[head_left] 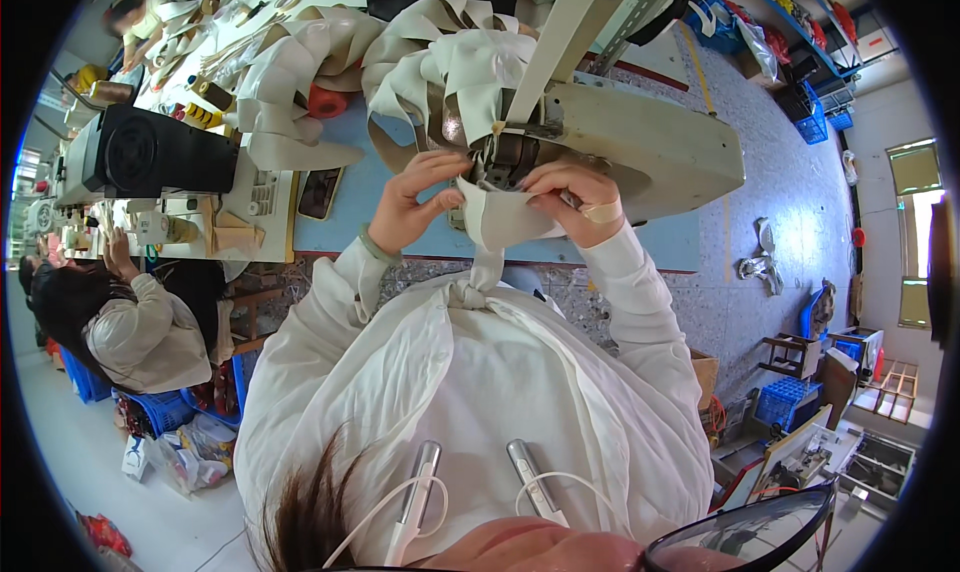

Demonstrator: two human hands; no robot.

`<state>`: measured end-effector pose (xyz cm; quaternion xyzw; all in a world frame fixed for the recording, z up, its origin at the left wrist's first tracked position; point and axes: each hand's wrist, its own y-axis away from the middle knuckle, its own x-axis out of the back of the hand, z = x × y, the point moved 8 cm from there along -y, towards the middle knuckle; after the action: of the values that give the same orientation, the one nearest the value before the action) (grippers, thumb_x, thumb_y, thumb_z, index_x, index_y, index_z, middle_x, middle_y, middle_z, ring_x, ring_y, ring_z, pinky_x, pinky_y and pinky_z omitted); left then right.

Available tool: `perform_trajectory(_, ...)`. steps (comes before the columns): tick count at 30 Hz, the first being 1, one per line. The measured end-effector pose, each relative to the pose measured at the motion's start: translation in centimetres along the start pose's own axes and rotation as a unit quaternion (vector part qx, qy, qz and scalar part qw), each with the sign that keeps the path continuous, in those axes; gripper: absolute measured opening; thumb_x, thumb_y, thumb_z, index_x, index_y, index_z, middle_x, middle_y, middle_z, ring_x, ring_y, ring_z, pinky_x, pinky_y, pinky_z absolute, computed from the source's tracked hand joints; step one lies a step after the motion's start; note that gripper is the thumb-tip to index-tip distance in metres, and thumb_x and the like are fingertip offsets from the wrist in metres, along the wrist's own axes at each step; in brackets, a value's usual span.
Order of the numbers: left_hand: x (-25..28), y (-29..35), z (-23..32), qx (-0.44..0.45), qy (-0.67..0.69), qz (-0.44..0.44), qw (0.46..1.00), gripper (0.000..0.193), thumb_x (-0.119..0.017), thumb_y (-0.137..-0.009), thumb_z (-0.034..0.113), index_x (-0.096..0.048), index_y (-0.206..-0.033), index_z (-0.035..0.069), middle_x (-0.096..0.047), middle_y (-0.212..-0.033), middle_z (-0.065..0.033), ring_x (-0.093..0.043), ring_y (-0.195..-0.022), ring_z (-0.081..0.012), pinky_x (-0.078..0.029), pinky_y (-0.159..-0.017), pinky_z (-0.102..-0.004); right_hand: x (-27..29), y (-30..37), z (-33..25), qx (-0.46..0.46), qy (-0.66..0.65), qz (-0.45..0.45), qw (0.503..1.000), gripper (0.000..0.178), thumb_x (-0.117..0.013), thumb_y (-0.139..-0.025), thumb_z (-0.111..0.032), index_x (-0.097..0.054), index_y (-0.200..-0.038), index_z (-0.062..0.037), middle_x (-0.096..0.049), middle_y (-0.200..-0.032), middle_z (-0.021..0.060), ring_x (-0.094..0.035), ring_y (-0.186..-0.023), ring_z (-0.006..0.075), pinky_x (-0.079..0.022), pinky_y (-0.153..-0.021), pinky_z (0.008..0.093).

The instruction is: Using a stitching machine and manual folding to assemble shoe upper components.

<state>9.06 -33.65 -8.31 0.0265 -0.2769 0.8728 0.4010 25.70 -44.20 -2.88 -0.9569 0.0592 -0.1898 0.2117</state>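
Observation:
A curved off-white leather piece (497,218) is stretched between my hands at the working head of a sewing machine (640,142). My left hand (408,204) grips its left edge, thumb below and fingers reaching toward the needle area. On the other side my right hand (580,200), with a tan bandage round a finger, pinches the right edge. The needle and the far edge of the piece are partly hidden by fingers and machine parts. Just beyond, a heap of joined off-white leather pieces (485,72) lies against the machine.
More leather pieces (290,82) spread left over the blue tabletop (350,217), beside a red roll (327,102). A phone (319,193) lies at the table's left edge, near a black machine housing (150,152). A seated co-worker (150,322) is at my left.

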Motion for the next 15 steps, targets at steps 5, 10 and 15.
perform_trajectory(5, -0.1, -0.1, 0.1, 0.012, -0.001, 0.039, 0.999, 0.031, -0.068, -0.081, 0.007, -0.063, -0.111, 0.002, -0.063, -0.112, -0.0122, -0.057, -0.105, -0.0253, -0.043, -0.09, -0.0328, 1.5, 0.5, -0.3, -0.011, 0.037, 0.023, 0.999, 0.016, -0.07, -0.072, 0.003, -0.062, -0.085, 0.0003, -0.067, -0.089, 0.0098, -0.063, -0.075, 0.0192, -0.05, -0.065, 0.0283)
perform_trajectory(10, -0.3, 0.7, 0.6, 0.018, -0.066, 0.067, 0.995, 0.026, -0.069, -0.077, 0.001, -0.065, -0.103, 0.002, -0.064, -0.105, -0.0101, -0.059, -0.102, -0.0269, -0.045, -0.087, -0.0343, 1.8, 1.0, -1.0, 0.003, 0.089, -0.008, 0.996, 0.014, -0.07, -0.071, 0.004, -0.062, -0.082, -0.0004, -0.067, -0.084, 0.0092, -0.063, -0.072, 0.0192, -0.05, -0.063, 0.028)
perform_trajectory(15, -1.4, 0.1, 3.4, -0.102, -0.067, -0.046, 0.991, 0.028, -0.07, -0.074, 0.001, -0.066, -0.102, 0.004, -0.064, -0.106, -0.0088, -0.058, -0.103, -0.0281, -0.047, -0.086, -0.0363, -1.1, 1.5, 0.4, -0.097, 0.159, -0.139, 0.973, 0.013, -0.069, -0.071, 0.003, -0.064, -0.082, -0.001, -0.066, -0.087, 0.01, -0.063, -0.071, 0.019, -0.051, -0.063, 0.0271)
